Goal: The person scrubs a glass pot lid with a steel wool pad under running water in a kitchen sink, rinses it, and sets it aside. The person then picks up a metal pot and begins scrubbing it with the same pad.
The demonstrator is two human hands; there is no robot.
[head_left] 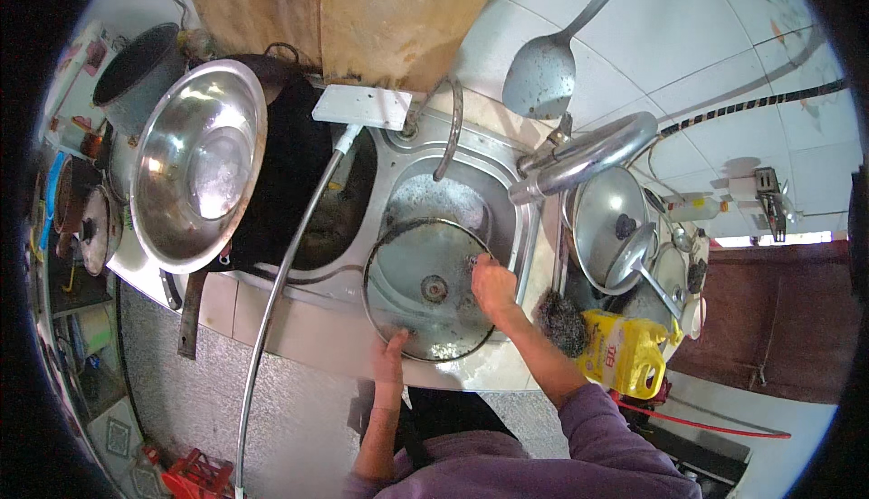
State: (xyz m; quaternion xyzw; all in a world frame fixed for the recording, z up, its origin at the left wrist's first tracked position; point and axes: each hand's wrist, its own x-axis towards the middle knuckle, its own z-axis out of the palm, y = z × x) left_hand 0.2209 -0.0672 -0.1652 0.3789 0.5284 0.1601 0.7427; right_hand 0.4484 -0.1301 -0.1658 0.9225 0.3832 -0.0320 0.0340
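Note:
A round glass lid (407, 273) with a dark metal rim and a small round fitting at its centre is tilted over the near edge of the steel sink basin (471, 182). My left hand (389, 359), slightly blurred, grips the lid's near rim with the thumb on top. On the lid's right side, my right hand (494, 291) presses down with its fingers closed. Something small shows at its fingertips, too little of it to name. Above the basin arches a curved faucet pipe (454, 128).
A large steel bowl (195, 173) stands left of the sink. A white flat-headed pole (294, 246) crosses the left basin. At right are a lidded pot (602, 218), a yellow jug (625, 354) and a dark scouring pad (562, 323). A thick metal pipe (588, 160) juts over the sink's right edge.

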